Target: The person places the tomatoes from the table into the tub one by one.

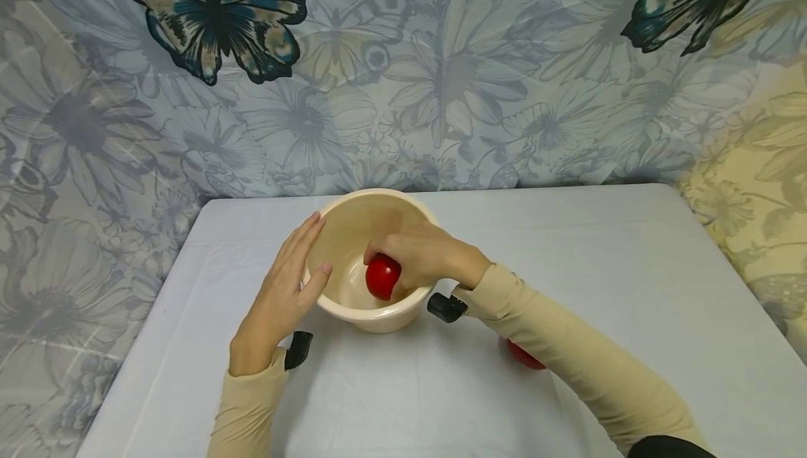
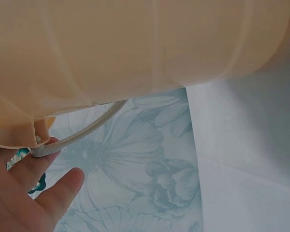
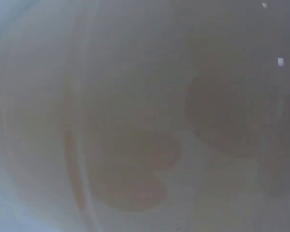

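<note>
A cream plastic bucket [image 1: 353, 312] stands on the table with its mouth tilted toward the head camera. Inside it, my right hand [image 1: 412, 251] grips a shiny red ball [image 1: 382, 277] with curled fingers. My left hand [image 1: 285, 290] rests along the left of the rim, its fingers extended. In the left wrist view, the fingers reach behind the bucket's rim by the pale handle [image 2: 89, 126], with the thumb apart. The dim bucket wall [image 3: 135, 96] fills the right wrist view, and darker finger-like shapes show on it.
A second red object [image 1: 526, 356] lies on the white-covered table [image 1: 605, 262], partly hidden under the right forearm. Behind the table hangs a floral fabric [image 1: 454, 94] with butterflies. Each wrist wears a small black camera.
</note>
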Available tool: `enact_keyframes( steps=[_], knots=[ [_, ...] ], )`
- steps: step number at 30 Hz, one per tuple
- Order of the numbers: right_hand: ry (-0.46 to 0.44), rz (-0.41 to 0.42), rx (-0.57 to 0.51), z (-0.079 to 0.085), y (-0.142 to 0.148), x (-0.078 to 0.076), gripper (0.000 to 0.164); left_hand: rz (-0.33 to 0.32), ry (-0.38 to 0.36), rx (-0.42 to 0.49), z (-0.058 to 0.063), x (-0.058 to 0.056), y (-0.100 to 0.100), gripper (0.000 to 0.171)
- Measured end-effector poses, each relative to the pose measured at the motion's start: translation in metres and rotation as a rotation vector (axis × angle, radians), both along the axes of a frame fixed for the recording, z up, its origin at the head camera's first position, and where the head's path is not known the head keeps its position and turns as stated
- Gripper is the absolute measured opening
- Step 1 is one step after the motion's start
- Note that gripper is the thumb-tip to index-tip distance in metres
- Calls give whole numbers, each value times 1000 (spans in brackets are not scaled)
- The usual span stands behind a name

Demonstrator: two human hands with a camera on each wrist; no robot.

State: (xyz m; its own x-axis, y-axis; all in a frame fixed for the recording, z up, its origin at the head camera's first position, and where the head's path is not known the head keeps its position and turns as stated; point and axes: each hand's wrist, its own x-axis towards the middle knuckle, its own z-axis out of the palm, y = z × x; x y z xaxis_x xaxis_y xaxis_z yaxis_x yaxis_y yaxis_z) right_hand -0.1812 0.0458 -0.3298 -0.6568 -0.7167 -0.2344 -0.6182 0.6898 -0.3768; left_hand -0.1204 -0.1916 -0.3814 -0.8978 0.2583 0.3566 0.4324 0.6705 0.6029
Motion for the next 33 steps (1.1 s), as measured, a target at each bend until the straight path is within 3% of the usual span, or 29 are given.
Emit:
enact_keyframes(
  steps=[9,21,29,33],
  knots=[
    [-22,30,81,0,-2,-4,47,-5,2,4,0,-1,1,66],
    [-32,42,102,0,-4,-3,46,-6,5,14,-2,-1,-1,66],
    [-83,6,48,0,-1,-4,49,-10,1,15,-1,-1,-1,66],
    [-85,25,-1,-1,0,-5,52,-12,6,14,-2,-2,-1,66]
  ],
)
